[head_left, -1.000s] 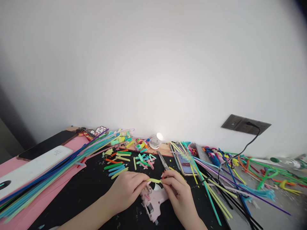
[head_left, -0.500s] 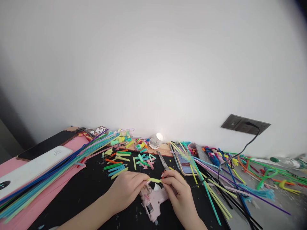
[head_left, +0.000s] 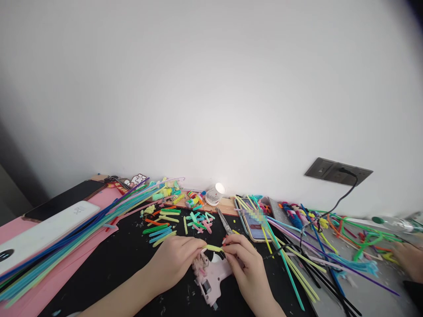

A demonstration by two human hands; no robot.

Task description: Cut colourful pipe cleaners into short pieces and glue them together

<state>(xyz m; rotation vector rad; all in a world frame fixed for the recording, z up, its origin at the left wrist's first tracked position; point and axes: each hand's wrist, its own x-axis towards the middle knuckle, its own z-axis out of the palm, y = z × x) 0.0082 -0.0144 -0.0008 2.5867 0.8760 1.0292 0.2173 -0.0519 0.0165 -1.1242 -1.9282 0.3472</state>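
Between my two hands a short yellow-green fuzzy piece (head_left: pixel 214 248) is stretched level. My left hand (head_left: pixel 176 257) pinches its left end with thumb and forefinger. Its right end is in the closed fingertips of my right hand (head_left: pixel 244 264). Just below the piece lies a pale pink glue gun (head_left: pixel 213 281) on the black mat (head_left: pixel 109 273), partly hidden by my right fingers. Scissors (head_left: pixel 224 221) lie beyond my right hand. Cut fuzzy pieces (head_left: pixel 157 229) in green, blue and yellow are past my left hand.
Long fuzzy stems (head_left: pixel 82 229) cross a white box (head_left: pixel 49 229) at left. A phone (head_left: pixel 256 224) lies under more stems at right. A paper cup (head_left: pixel 214 194) stands by the wall. Another person's hand (head_left: pixel 408 259) is at the far right, near a bottle (head_left: pixel 393 223).
Another person's hand and dark sleeve have come into view at the far right edge. My own hands and the yellow-green piece have hardly moved.
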